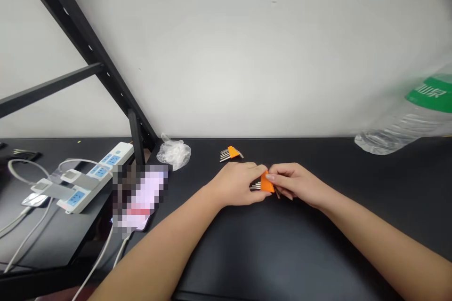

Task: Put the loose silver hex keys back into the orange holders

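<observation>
Orange hex-key holder [267,182], is that what both hands are on?

Yes, it sits between them over the black tabletop [240,249]; whether it rests there or is lifted, I can't tell

How is it gripped?

Left hand [236,184] pinches it edge to edge, thumb at the near side and index finger at the far side, with the metal keys [254,186] poking into the gap. Right hand [299,181] presses its thumb on the orange face, fingers curled beyond, partly hidden

And how would it handle?

Light, I'd judge, with a stiff body that looks like plastic. The keys should be rigid and rather slick, so the broad orange faces seem the surer hold. Nothing about it looks fragile, though a loose key could slide

Anything close by?

Just behind the left hand lies a second key set [233,152], its keys fanned to the left. Further left come a crumpled clear bag [174,154], a blurred phone [146,197] and a white power strip [122,151]; well off to the right, a clear bottle with a green label [432,94]
</observation>
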The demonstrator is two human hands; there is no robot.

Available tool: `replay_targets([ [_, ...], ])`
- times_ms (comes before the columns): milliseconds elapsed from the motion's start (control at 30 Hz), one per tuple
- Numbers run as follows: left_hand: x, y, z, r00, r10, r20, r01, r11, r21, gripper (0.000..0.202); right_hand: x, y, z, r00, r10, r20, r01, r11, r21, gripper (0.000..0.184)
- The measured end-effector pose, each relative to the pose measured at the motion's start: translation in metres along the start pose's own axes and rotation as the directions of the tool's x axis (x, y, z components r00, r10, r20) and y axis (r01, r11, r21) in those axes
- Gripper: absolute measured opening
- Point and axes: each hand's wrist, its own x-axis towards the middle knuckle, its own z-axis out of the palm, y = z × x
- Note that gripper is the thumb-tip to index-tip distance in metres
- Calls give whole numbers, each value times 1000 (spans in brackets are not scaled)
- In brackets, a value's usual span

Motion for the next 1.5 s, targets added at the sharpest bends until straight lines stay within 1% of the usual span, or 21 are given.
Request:
replay_targets([
  [100, 0, -5, 0, 1000, -19, -21, 21, 998, 62, 28, 1, 0, -1, 998, -8, -63, 9, 1000, 11, 44],
  [267, -1, -14, -1, 994, -97, -46, 104, 974, 203, 32, 5, 9, -10, 984, 39, -174, -18, 992, 123, 44],
  [333, -1, -15, -2, 988, -142, -61, 153, 952, 264, 31, 9, 15, -18, 971, 65, -231, -50, 996, 69, 46],
  [400, -1, -17, -2, 981, -175, -80, 191, 936, 296, 29, 13, 21, -27, 952, 72, -296, -107, 989, -104, 48],
  [467, -1, -18, -3, 976, -193, -99, 214, 930, 298, 27, 16, 25, -36, 941, 37, -337, -158, 927, -340, 49],
  [533, 0, -19, -3, 973, -205, -105, 227, 932, 282, 27, 18, 24, -42, 939, -19, -344, -186, 812, -553, 48],
  [600, 1, -20, -3, 971, -217, -97, 236, 935, 266, 27, 18, 21, -46, 944, -48, -328, -207, 686, -697, 47],
  [700, 2, -23, -1, 966, -239, -96, 256, 935, 246, 26, 18, 16, -48, 962, -27, -271, -213, 550, -808, 42],
  [767, 2, -23, -1, 964, -246, -98, 263, 935, 239, 26, 18, 15, -49, 968, -1, -251, -219, 488, -845, 41],
  [833, 2, -23, -1, 964, -248, -99, 265, 936, 233, 26, 17, 15, -50, 967, 23, -256, -238, 453, -859, 43],
  [900, 2, -23, 0, 964, -246, -101, 263, 937, 229, 25, 15, 18, -53, 961, 28, -277, -258, 463, -848, 44],
  [967, 2, -24, -1, 965, -241, -103, 259, 939, 227, 25, 13, 20, -55, 957, -36, -287, -231, 501, -834, 38],
  [1033, 2, -24, -1, 966, -237, -107, 255, 940, 225, 25, 12, 22, -56, 957, -161, -240, -122, 528, -841, 24],
  [1100, 2, -25, -1, 967, -232, -107, 250, 942, 222, 25, 11, 23, -55, 956, -260, -133, 25, 525, -851, 17],
  [1133, 2, -25, -1, 967, -232, -105, 250, 942, 223, 25, 11, 22, -53, 957, -280, -78, 84, 523, -848, 15],
  [1167, 2, -25, -1, 967, -234, -104, 252, 941, 224, 25, 11, 21, -51, 958, -284, -34, 125, 524, -843, 14],
  [1233, 2, -25, -2, 966, -240, -98, 256, 939, 230, 25, 11, 19, -46, 961, -276, 19, 169, 531, -830, 12],
  [1367, 3, -24, -2, 967, -237, -90, 252, 940, 231, 24, 4, 9, -32, 967, -243, 74, 202, 562, -802, 14],
  [1500, 3, -24, -2, 966, -239, -95, 255, 940, 227, 23, -7, -1, -22, 975, -193, 109, 204, 584, -786, 13],
])
